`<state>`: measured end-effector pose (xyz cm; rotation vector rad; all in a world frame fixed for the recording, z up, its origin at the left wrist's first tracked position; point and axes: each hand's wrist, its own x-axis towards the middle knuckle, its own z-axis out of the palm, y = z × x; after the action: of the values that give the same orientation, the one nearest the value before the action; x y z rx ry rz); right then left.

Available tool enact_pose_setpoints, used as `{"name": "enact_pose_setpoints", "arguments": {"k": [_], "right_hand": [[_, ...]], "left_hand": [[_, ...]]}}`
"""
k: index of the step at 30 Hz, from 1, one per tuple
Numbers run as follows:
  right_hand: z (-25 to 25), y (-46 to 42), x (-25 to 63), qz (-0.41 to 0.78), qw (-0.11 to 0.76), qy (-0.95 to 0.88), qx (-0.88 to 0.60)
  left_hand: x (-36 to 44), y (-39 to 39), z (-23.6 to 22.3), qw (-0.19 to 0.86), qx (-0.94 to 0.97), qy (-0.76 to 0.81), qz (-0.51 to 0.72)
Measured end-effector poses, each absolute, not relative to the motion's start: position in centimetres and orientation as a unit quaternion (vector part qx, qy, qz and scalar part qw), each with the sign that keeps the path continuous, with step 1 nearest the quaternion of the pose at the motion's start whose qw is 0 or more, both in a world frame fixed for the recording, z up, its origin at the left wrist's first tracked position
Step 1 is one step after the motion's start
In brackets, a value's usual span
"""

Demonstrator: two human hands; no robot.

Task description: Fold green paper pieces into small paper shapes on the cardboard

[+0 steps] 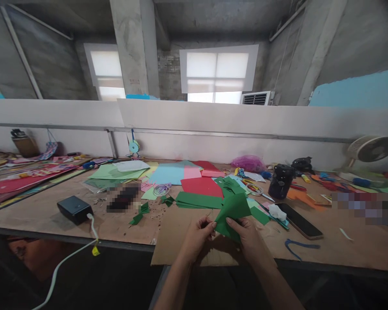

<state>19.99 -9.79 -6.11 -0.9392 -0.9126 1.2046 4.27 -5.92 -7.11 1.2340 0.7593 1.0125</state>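
A sheet of green paper (234, 211) is held up between both hands, bent over at its top. My left hand (200, 232) pinches its left edge with thumb and fingertips. On the right side, my right hand (245, 232) grips the same sheet, thumb pressed on the front and fingers behind it. Below the hands lies a piece of brown cardboard (171, 232). Just beyond are stacked green paper strips (197, 199) and a pile of cut green pieces (229, 186). Smaller green scraps (140, 214) lie to the left.
A black power adapter (74, 209) with a white cable sits left. To the right are a phone (299, 220), a black cup (281, 181), a blue strip (300, 246) and a fan (373, 148). Red (202, 187) and light blue sheets (168, 173) lie at the back.
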Motion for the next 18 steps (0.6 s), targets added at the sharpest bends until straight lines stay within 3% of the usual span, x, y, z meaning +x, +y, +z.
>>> {"name": "enact_pose_setpoints", "arguments": {"k": [11,18], "right_hand": [[-4.2,-10.6,19.4,0.477,0.613,-0.407,-0.480],[-6.7,-9.2,19.8,0.504,0.648,-0.368,-0.437]], "left_hand": [[4.7,-6.2,-7.5,0.615,0.579,0.340,0.413],[4.3,-6.5,-6.4,0.607,0.581,0.361,0.405]]}}
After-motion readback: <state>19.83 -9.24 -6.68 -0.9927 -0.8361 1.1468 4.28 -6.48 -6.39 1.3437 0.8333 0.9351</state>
